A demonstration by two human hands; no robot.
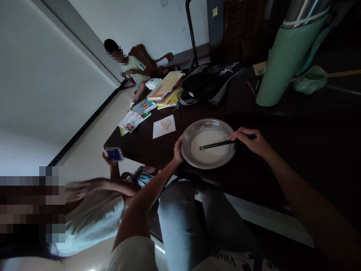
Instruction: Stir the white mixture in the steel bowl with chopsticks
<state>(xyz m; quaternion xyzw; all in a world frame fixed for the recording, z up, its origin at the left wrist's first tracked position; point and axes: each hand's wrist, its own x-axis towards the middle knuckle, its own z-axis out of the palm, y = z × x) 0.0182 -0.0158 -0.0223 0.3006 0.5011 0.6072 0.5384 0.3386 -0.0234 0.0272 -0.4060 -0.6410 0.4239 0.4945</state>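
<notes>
A round metal plate [187,152] holding a pale white liquid sits near the front edge of a dark table [296,124]. My left hand [178,150] grips the plate's left rim, fingers curled round it. My right hand [249,141] is closed on a pair of dark chopsticks [218,144] whose tips reach into the white liquid at the middle of the plate.
A tall green flask [284,56] and a green cup [310,79] stand at the back right. Books and papers [165,92], a white card [164,127] and a black bag [210,82] lie at the far left. One person sits at the left, another in a far chair.
</notes>
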